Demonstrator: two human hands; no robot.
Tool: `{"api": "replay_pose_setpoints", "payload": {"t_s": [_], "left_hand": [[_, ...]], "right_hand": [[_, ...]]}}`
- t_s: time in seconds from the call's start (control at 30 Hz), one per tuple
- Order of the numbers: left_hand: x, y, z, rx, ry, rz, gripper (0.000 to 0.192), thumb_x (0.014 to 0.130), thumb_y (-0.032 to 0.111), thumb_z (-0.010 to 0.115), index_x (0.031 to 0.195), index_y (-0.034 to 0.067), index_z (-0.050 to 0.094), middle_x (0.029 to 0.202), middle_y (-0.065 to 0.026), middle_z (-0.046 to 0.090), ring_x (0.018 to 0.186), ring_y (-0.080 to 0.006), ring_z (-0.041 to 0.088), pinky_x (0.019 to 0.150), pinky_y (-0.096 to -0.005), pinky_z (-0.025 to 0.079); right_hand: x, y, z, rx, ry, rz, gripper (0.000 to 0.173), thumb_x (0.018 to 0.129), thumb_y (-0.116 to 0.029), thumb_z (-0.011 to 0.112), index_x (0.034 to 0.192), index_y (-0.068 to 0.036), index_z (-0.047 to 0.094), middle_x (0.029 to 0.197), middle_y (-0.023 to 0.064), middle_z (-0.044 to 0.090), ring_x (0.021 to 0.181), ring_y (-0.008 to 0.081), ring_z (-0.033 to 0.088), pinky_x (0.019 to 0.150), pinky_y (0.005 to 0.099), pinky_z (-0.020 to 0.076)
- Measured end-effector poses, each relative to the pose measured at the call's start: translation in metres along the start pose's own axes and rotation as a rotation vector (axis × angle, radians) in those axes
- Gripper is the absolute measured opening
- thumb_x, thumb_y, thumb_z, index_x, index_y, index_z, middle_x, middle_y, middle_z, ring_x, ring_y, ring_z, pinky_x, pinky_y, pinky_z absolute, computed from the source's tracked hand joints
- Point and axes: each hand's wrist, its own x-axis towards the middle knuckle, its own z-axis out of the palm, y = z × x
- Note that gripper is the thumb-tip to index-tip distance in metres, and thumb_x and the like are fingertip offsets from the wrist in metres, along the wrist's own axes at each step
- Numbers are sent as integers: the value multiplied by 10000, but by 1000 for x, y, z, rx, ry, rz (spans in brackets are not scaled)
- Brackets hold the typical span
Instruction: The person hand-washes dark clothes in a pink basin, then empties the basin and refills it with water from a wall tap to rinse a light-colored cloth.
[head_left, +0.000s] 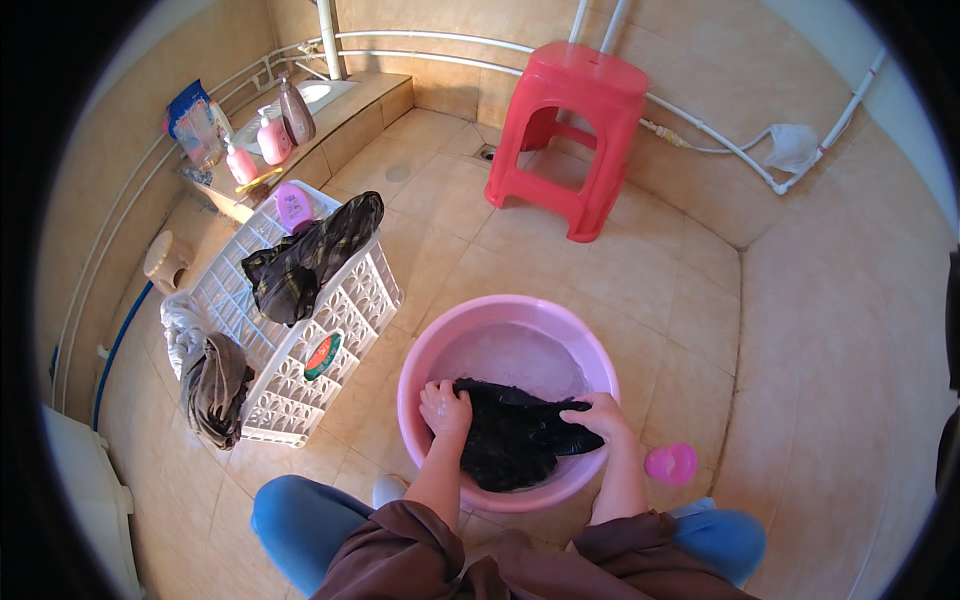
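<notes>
A pink plastic basin (414, 375) stands on the tiled floor before my knees, with cloudy, sudsy water (510, 352) in it. Across its near half lies a wet black garment (510, 442), partly in the water. My left hand (445, 407) grips the cloth's upper left edge, with some foam on the back of the hand. On the other side my right hand (598, 417) pinches the garment's right end between thumb and fingers, close to the basin's rim. The garment's underside is hidden.
A white plastic basket (322, 375) at left bears wet dark cloths (300, 262) and a purple bottle (293, 208). Pump bottles (274, 139) line a tiled ledge behind. A red plastic stool (570, 135) stands at the back. A pink cup (671, 463) sits right of the basin.
</notes>
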Motion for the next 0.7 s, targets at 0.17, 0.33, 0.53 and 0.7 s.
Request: {"api": "replay_pose_setpoints", "payload": {"t_s": [0.17,0.33,0.53,0.7], "left_hand": [[9,4,-25,-92,134,-34,258,662,154,616,890,56,546,943,-152,493,918,-339,472,734,-435,420],[18,27,-55,-948,-187,-589,262,772,117,470,1027,56,479,940,-147,538,743,-288,553,677,-415,432],[14,28,-71,-1608,-569,-786,247,809,77,441,1054,100,462,948,-108,538,814,-303,554,689,-560,413],[10,42,-42,-1360,-623,-837,229,775,87,535,1000,62,496,917,-112,550,828,-290,549,729,-510,429]], "right_hand": [[-23,-9,-10,-166,-49,-22,385,593,-169,723,931,-13,626,847,133,630,794,215,593,722,310,458],[-46,-37,-27,32,253,-152,271,632,-124,699,874,-20,637,795,100,629,748,179,584,697,284,454],[-67,-61,-25,-109,354,-71,198,701,-184,646,839,-43,648,728,85,631,681,168,596,617,289,455],[-13,24,7,571,448,-92,168,772,-149,571,907,-53,591,768,79,610,698,203,590,612,322,480]]}}
